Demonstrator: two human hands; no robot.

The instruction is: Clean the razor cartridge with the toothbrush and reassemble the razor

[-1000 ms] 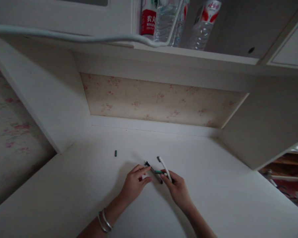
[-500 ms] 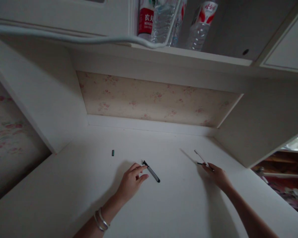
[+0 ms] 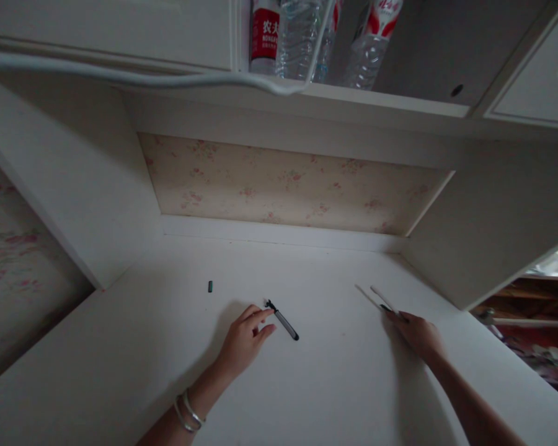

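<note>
On the white desk [image 3: 325, 384] lies a grey and black razor handle [image 3: 286, 324], tilted, its forked black neck pointing away from me. My left hand [image 3: 244, 337] reaches in from its left with thumb and forefinger apart. The forefinger tip is at the razor's neck; whether it presses on it I cannot tell. A small dark green and black piece [image 3: 210, 286], like a razor cartridge, lies farther left. Held low over the right side is a slim white toothbrush [image 3: 385, 298], with my right hand [image 3: 418, 334] closed around its lower end. A short dark tip also shows by those fingers.
Above the desk, an open shelf [image 3: 428, 106] holds several plastic bottles [image 3: 300, 40]. A white cable [image 3: 167, 78] runs along its front. Side panels [image 3: 497, 217] and a low back ledge [image 3: 279, 230] enclose the desk, with floral wallpaper [image 3: 283, 179] behind.
My right hand has moved a little to the right with the toothbrush, which has turned slightly. My left hand and the razor handle stay together as before. The view has shifted slightly.
</note>
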